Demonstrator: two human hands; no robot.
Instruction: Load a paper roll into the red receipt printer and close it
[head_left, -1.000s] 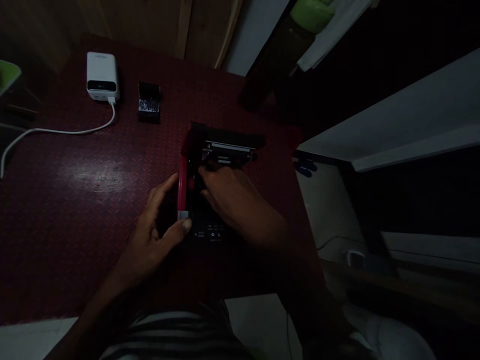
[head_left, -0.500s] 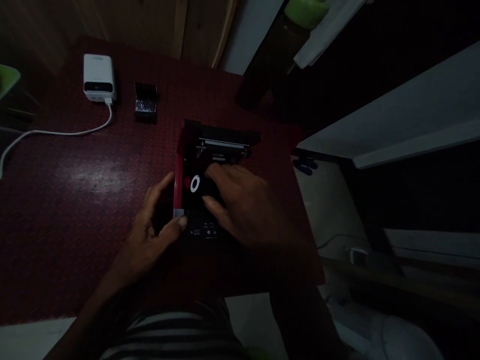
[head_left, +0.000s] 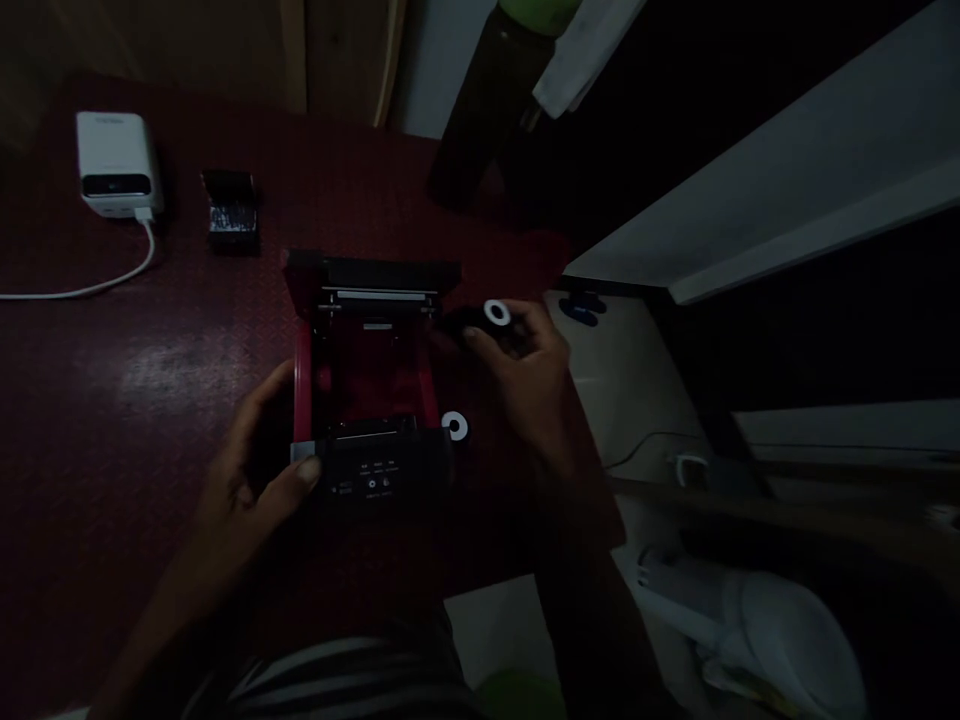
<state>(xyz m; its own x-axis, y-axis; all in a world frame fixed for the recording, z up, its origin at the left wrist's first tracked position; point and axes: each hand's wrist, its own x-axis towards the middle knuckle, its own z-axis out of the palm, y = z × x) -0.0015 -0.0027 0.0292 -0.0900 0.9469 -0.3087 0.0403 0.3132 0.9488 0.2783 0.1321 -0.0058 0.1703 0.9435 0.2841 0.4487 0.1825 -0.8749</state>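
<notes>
A small red and black label printer [head_left: 379, 465] stands on the table with its lid [head_left: 375, 275] raised, showing a hollow red bay. My left hand [head_left: 251, 465] grips its front left corner, thumb on top and fingers along the side. To the right of the printer, my right hand [head_left: 525, 360] is closed around a black roll with a white core [head_left: 496, 313], held clear of the bay. A second roll with a white core [head_left: 454, 427] is beside the printer's right wall; its dark body barely shows.
On the red patterned table [head_left: 180, 370] are a white power bank [head_left: 116, 160] with a plugged-in cable [head_left: 112, 285] and a small black open case [head_left: 231, 212]. At the back stands a dark bottle with a green lid [head_left: 484, 110]. The table's right edge drops to the floor.
My right hand has lifted the roll out of the printer's bay and moved it to the right. My left hand keeps its hold on the printer. The view has shifted right.
</notes>
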